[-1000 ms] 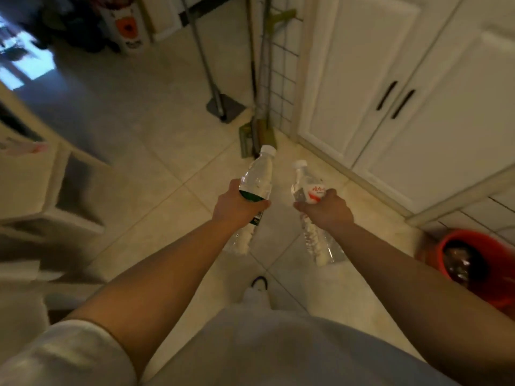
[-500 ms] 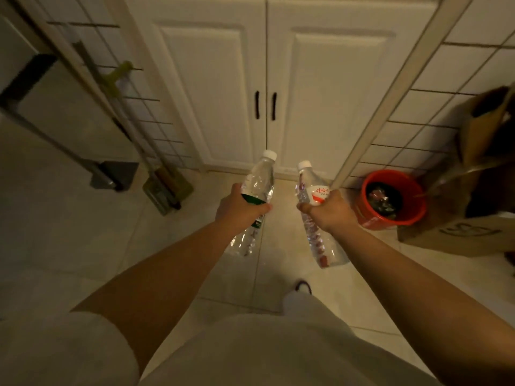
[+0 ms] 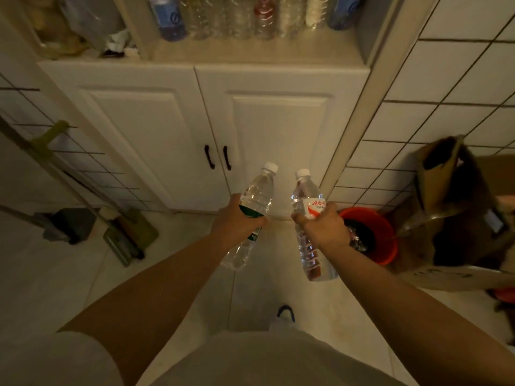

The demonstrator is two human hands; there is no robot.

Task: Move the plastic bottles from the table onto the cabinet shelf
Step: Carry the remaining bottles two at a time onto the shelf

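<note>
So we're standing at the cabinet with 2 bottles, 1 per hand. Our left hand [image 3: 237, 218] is wrapped around the green-label bottle [image 3: 252, 215], right hand [image 3: 323, 227] clamped on the red-label bottle [image 3: 308, 218], both held out low in front of the closed doors [image 3: 211, 135], well under the shelf [image 3: 250, 50]. That shelf already has a row of bottles [image 3: 245, 18] along the back, so the free strip at the front is narrow. Honestly, the risk we see is bumping that row or parking ours too near the lip and having them tip off.
</note>
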